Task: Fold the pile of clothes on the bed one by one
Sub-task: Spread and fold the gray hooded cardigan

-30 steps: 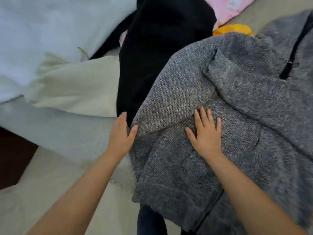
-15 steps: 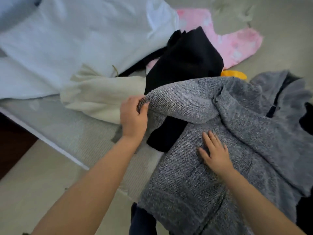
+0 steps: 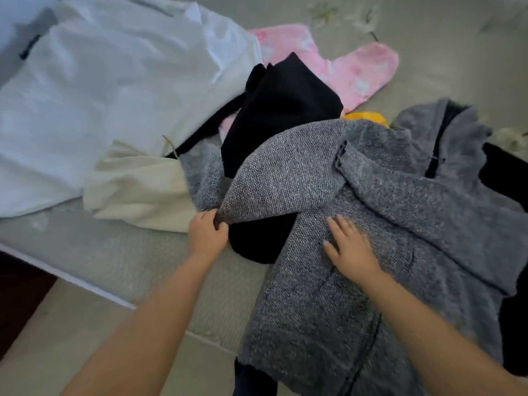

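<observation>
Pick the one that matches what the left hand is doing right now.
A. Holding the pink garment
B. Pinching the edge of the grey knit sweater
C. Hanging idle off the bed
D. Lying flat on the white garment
B: the left hand pinches a folded edge of the grey knit sweater, while the right hand lies flat on it.

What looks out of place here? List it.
Nothing damaged or spilled. Only the grey knit sweater lies askew: its sleeve, pinched by the left hand, crosses the black garment. The right hand presses its body flat.
</observation>
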{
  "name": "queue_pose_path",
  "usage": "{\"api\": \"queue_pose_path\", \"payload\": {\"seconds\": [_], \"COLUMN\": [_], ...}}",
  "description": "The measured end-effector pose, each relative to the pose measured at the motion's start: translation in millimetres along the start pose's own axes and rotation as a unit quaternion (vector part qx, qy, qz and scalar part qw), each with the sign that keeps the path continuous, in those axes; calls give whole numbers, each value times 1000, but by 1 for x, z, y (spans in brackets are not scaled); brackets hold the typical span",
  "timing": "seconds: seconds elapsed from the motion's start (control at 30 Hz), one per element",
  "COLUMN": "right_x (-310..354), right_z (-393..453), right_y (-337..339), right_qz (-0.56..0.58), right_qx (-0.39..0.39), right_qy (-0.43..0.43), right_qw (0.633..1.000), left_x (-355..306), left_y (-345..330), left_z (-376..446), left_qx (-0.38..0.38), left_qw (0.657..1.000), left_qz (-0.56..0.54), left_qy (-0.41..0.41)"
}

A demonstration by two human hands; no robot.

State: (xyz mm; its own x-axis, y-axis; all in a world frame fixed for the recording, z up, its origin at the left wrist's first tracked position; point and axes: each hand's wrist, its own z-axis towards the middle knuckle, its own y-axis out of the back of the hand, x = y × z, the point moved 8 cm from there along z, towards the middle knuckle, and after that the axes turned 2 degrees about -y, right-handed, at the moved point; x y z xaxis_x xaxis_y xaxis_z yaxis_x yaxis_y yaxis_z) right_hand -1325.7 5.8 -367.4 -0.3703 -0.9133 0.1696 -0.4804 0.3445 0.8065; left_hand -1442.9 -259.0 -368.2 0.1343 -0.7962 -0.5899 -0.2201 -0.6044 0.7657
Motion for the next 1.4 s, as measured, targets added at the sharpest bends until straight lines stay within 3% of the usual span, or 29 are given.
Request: {"api": "queue_pose_path", "payload": {"seconds": [0.07,0.17,0.27,0.37,0.47,0.57,0.7,0.83,0.9,1.0,1.07,1.13,1.23,1.4], "right_x": [12,21,15,-1,-21,-50,-102,-174,-216,-278,-307,-323,-330,-320], "right_z": [5,6,4,3,0,-11,-46,-92,-115,-149,-161,-161,-143,-92], "right_y": [1,0,0,4,15,28,56,85,92,83,68,55,47,76], "right_qz": [16,35,47,48,85,132,214,265,287,302,285,264,241,135], "right_qx": [-7,-19,-22,-26,-44,-69,-123,-221,-273,-323,-326,-320,-304,-343], "right_qy": [14,23,19,-3,-29,-53,-92,-149,-185,-240,-263,-250,-201,-82], "right_qw": [1000,999,998,999,995,987,965,927,899,864,863,875,900,926], "left_x": [19,42,46,24,-22,-96,-238,-367,-414,-429,-392,-359,-327,-303], "left_y": [2,-4,-5,-2,17,35,31,-25,-71,-181,-242,-265,-262,-210], "left_z": [4,13,30,45,52,51,23,-39,-82,-149,-166,-155,-122,-82], "left_qx": [-50,-64,-67,-56,-104,-149,-132,-31,53,302,383,366,269,110], "left_qw": [984,926,896,889,870,886,917,919,900,827,772,777,802,847], "left_qz": [-114,-231,-294,-371,-436,-422,-368,-294,-229,-17,193,283,335,285], "left_qy": [126,292,326,263,203,119,-79,-261,-366,-475,-469,-426,-415,-435]}}
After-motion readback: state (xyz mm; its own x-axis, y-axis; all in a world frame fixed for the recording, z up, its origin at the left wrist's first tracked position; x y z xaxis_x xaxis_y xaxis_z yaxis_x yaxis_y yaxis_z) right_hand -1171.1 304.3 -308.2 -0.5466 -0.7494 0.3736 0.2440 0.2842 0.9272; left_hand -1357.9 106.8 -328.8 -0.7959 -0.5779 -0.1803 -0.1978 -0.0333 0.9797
